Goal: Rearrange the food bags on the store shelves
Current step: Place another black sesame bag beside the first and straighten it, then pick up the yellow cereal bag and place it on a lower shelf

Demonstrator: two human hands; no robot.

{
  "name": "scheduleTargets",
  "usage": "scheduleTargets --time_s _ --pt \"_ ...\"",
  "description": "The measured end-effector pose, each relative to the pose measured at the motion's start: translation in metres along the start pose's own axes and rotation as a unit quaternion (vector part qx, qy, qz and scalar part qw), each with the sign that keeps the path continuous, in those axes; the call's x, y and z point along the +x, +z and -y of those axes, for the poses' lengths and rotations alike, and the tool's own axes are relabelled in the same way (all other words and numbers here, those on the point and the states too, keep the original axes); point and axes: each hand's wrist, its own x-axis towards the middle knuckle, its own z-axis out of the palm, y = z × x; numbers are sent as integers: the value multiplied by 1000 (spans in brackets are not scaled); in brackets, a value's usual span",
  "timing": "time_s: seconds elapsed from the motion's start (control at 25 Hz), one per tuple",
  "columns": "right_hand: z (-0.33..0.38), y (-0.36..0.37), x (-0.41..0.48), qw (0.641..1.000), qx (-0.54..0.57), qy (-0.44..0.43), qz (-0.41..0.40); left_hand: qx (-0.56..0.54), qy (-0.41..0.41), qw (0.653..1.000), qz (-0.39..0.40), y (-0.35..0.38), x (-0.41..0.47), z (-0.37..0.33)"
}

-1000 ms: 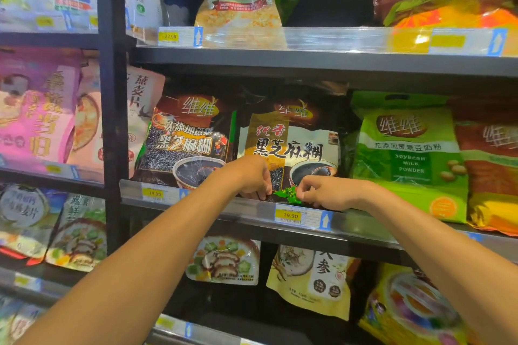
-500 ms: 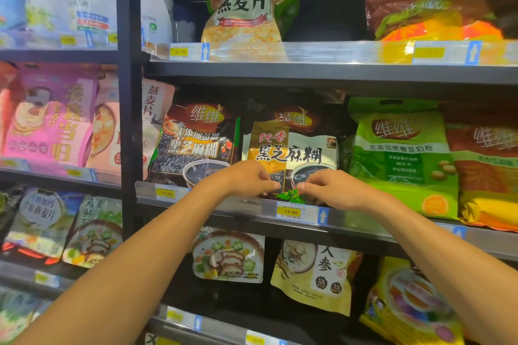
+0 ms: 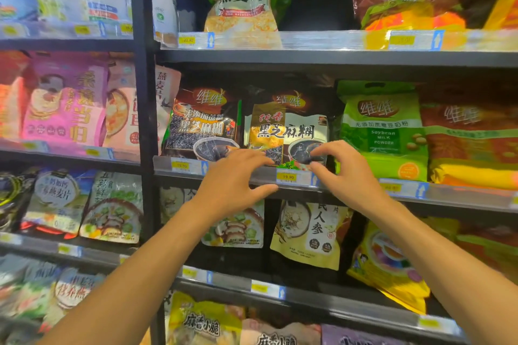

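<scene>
A black sesame paste bag (image 3: 288, 131) with gold and white print stands upright at the front of the middle shelf (image 3: 350, 193). My left hand (image 3: 235, 179) hovers just below and left of its bottom edge, fingers spread, holding nothing. My right hand (image 3: 340, 169) is at the bag's lower right corner, thumb and fingers curled apart, not gripping. A darker sesame bag (image 3: 203, 123) stands to its left and a green soybean milk powder bag (image 3: 382, 131) to its right.
An oat flakes bag (image 3: 244, 5) and a red-orange bag (image 3: 406, 0) sit on the shelf above. Pink bags (image 3: 64, 101) fill the left bay past a black upright post (image 3: 143, 92). Soup mix and ginseng bags (image 3: 311, 232) stand on the shelf below.
Both hands have let go of the sesame paste bag's bottom edge and pulled back slightly, fingers opening. The bag stays upright on the shelf.
</scene>
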Motion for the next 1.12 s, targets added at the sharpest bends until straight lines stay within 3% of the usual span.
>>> scheduleTargets --time_s 0.12,0.28,0.64,0.88,1.12 --pt "7 -3 -51 999 13 -19 -37 3 9 1000 -22 7 -41 -7" --pt "14 0 -128 1000 -9 0 -10 -24 0 1000 -20 28 -98 -17" --pt "-11 -6 -264 988 -22 146 41 -98 -40 991 88 107 -177 -72" --pt "-51 9 -291 971 -3 225 77 -144 -71 976 144 156 -166 -84" --pt "-111 33 -266 964 14 251 90 -145 -94 969 176 212 -115 -68"
